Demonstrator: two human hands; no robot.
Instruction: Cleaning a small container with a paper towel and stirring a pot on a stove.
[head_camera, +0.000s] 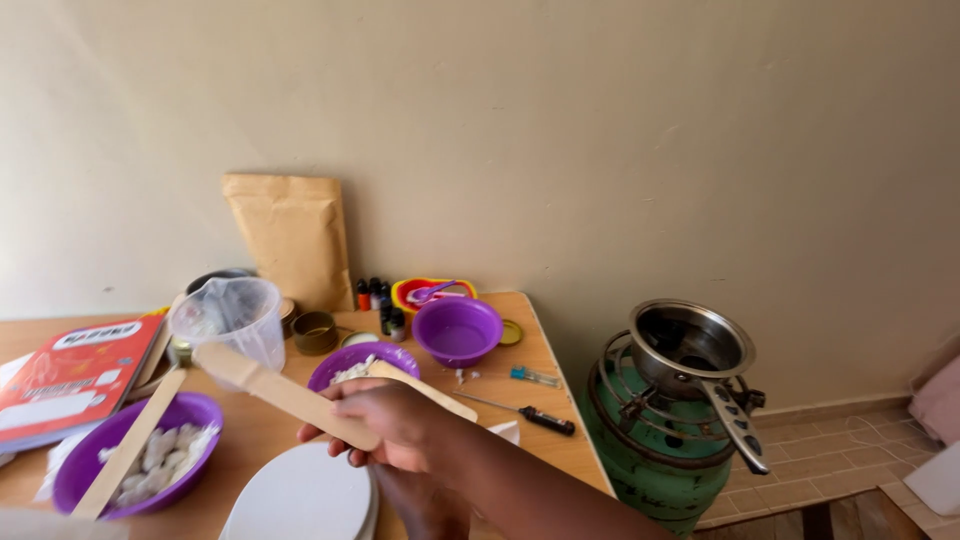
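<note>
Head view, single frame.

Room: plain cream wall (600, 130); tiled floor (830, 460) at lower right.

Surface: wooden worktop (540, 345), set against the wall, its right edge running down toward the floor.

Hands: right hand (385, 420) clenched around a flat wooden stick (285, 393), which slants up and to the left above the worktop. The left hand (420, 505) lies below the right forearm, mostly hidden; whether it is clenched or released cannot be told.

On the worktop, left to right:
- red book (75, 375), at the left edge;
- purple bowl of pale lumps (140, 450), a second wooden stick (130, 445) leaning in it;
- clear plastic jug (230, 320);
- white round plate (300, 495), near edge, just below the right hand;
- brown paper pouch (290, 240), upright against the wall;
- small round tin (315, 332);
- purple bowl with white matter (362, 362), just behind the right hand;
- small dark bottles (375, 293);
- empty purple bowl (457, 330);
- nested coloured cups (432, 290) behind it;
- black-handled probe (525, 412), near the right edge.

On the floor: green gas cylinder (650, 460) just beside the worktop, with a steel saucepan (690, 345) seated on its burner ring, handle pointing forward and right.
</note>
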